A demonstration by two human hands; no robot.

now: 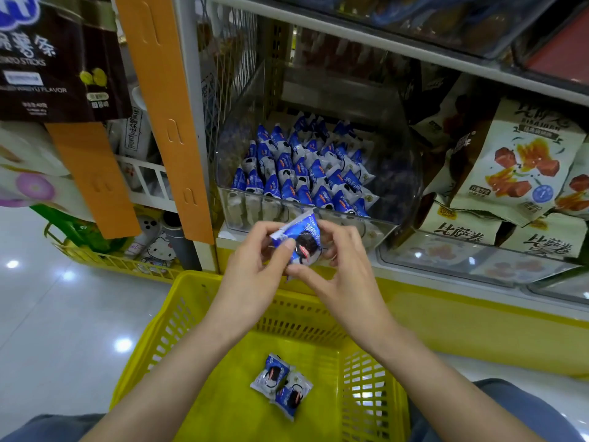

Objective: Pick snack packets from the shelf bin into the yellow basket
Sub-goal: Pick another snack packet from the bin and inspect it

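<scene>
Above basket (pixel 197 301) — both hands (pixel 255 275) pinch packet (pixel 301 240).

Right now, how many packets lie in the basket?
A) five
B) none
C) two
C: two packets lie together on the floor of the basket; a third packet is held by the left hand and right hand.

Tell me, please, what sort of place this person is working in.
Most likely a shop's snack aisle: a clear shelf bin full of blue snack packets, printed snack bags displayed beside it, and a yellow basket below.
</scene>
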